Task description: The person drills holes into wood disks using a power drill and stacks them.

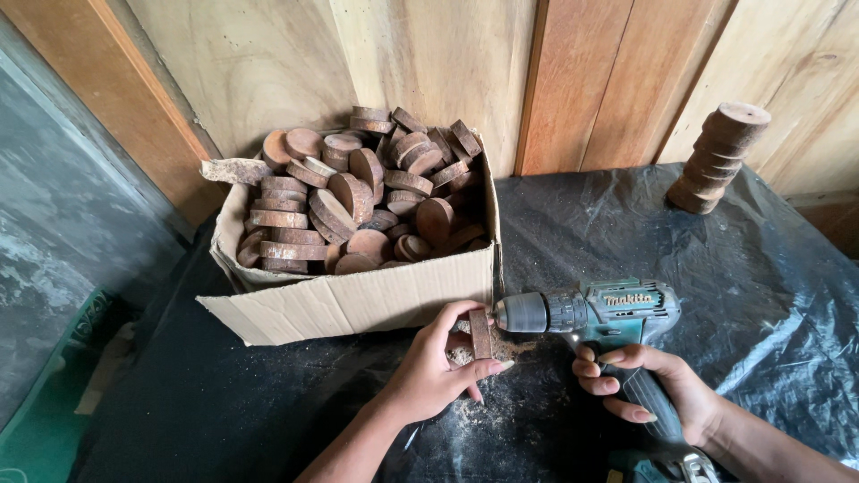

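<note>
My left hand (438, 367) pinches a small round wooden disc (480, 333) on its edge, upright on the black sheet. My right hand (649, 386) grips the handle of a teal cordless drill (599, 313). The drill's chuck points left and its tip meets the face of the disc. A little sawdust (510, 347) lies under the disc.
An open cardboard box (358, 300) heaped with several brown wooden discs (367, 197) stands just behind my left hand. A leaning stack of discs (720, 156) rests at the back right. Black plastic sheeting (769, 295) covers the surface. Wooden boards (573, 80) form the back wall.
</note>
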